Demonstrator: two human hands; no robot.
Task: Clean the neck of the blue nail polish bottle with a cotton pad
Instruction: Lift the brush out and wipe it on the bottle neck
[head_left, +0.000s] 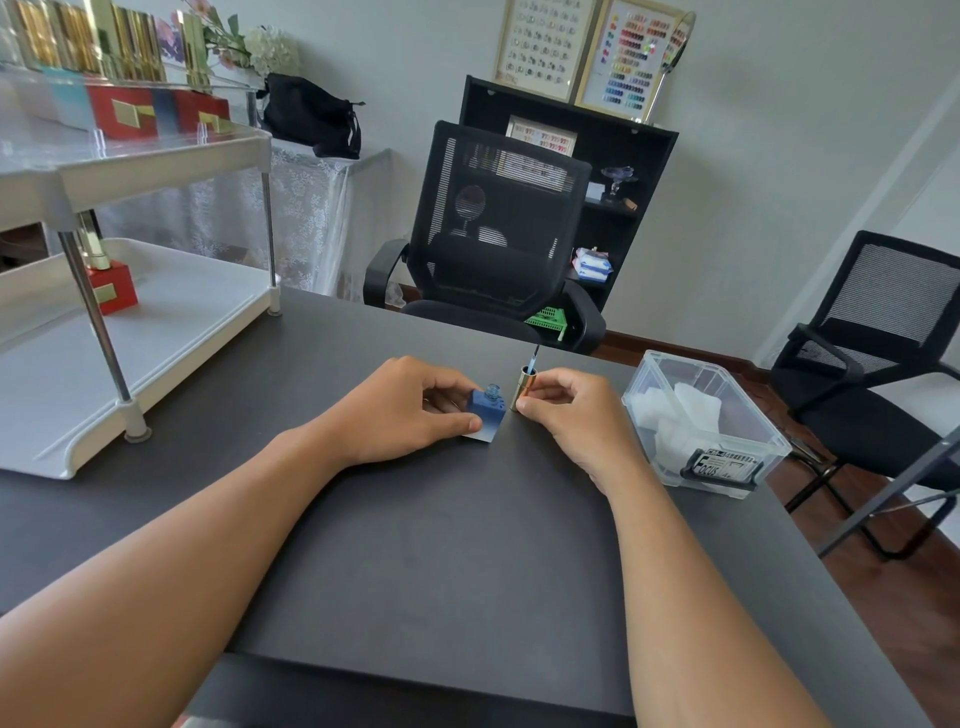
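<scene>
The square blue nail polish bottle (488, 414) stands on the dark table (415, 545), uncapped, with its threaded neck bare. My left hand (400, 410) grips the bottle's left side between thumb and fingers. Just to its right, my right hand (576, 410) holds the gold cap (523, 393) upside down, its thin brush pointing up and away. White cotton pads (685, 415) lie in a clear plastic box (748, 441) at the right of the table.
A white two-tier shelf (156, 322) with red and gold boxes stands at the left. A black mesh chair (493, 239) faces me across the table; another chair (883, 338) is at the right.
</scene>
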